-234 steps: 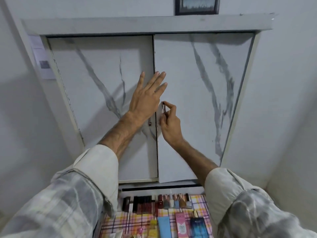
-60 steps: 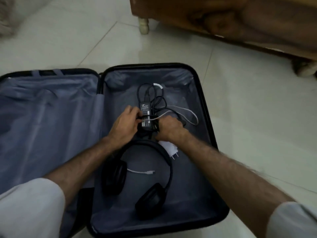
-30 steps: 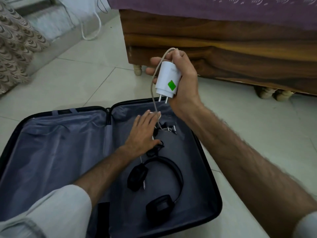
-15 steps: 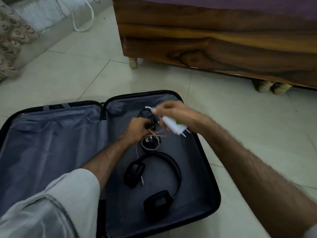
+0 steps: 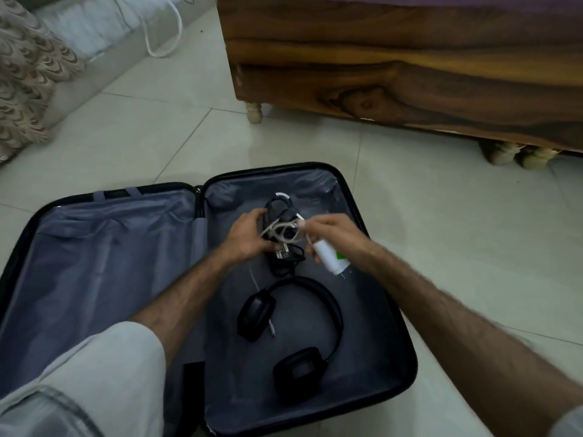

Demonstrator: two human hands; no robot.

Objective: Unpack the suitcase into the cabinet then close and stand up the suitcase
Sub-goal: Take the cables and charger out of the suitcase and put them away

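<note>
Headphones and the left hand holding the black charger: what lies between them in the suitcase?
In the head view, only a thin white cable on the grey lining, running from the left hand toward the headphones.

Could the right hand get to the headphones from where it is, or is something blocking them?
Probably not yet: the headphones lie uncovered just below, but the right hand already grips the white charger and its cable.

One open black hard-shell suitcase with grey fabric lining (image 5: 407,357); one pair of black over-ear headphones (image 5: 296,329); one white plug-in charger with a green sticker (image 5: 331,258); one tangled bundle of black and white cables (image 5: 280,228); two bare hands, left hand (image 5: 244,236) and right hand (image 5: 334,230); three turned pale wooden furniture feet showing.
</note>
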